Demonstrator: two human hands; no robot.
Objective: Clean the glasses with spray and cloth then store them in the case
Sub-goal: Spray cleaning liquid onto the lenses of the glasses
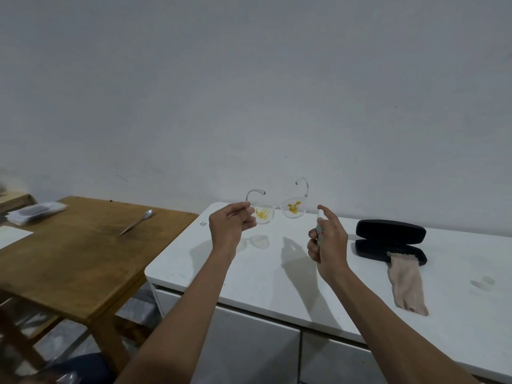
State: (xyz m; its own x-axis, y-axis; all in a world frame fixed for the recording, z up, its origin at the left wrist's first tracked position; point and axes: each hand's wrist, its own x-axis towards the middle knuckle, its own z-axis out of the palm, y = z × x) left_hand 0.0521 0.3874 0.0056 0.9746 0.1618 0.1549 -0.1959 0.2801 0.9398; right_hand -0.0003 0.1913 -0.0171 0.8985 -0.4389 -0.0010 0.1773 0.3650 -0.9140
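Clear-framed glasses (277, 209), both lenses smeared yellow, are pinched at one temple by the left hand (230, 227) above the white counter (263, 273), while the right hand (328, 239) grips a spray bottle (320, 228), forefinger on its nozzle. Aiming squarely at each smear would serve best. Red label lettering is unreadable. Case (390, 241) lies open, cloth (406, 284) draped from it.

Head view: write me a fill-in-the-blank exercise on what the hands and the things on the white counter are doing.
1. The left hand holds the clear-framed glasses, whose lenses carry ____ smears.
2. The right hand grips a small ____ bottle aimed at the glasses.
3. The black hard glasses case on the white counter lies ____.
4. The beige cloth hangs partly out of the ____.

Missing words: yellow; spray; open; case
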